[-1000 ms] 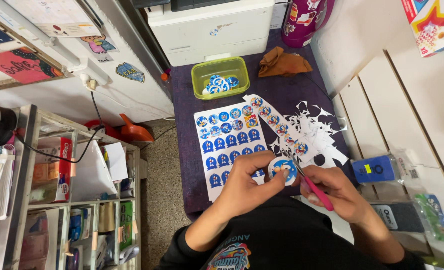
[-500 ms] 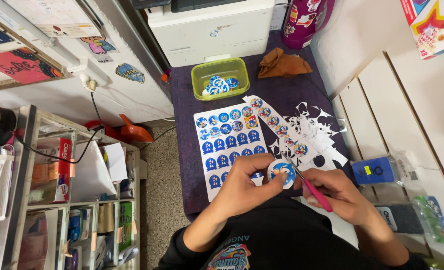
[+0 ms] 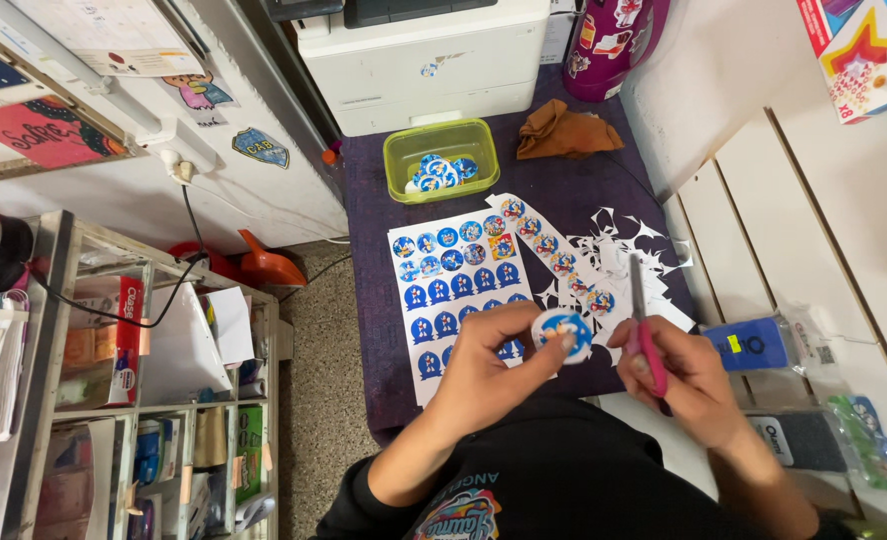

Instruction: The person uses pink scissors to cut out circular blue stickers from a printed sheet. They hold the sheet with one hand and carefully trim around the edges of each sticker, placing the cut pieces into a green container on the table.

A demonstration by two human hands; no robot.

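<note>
Near the bench's front edge, the left hand [image 3: 494, 365] pinches a round blue cut-out [image 3: 562, 332] by its rim, just above the printed sheet [image 3: 454, 285]. That thin grip could let the disc twist or drop. To its right, the right hand [image 3: 686, 375] is closed around pink-handled scissors [image 3: 642, 320]; blades stand close to the fingertips, over loose paper scraps [image 3: 619, 245], so a slip may nick the picture.
</note>
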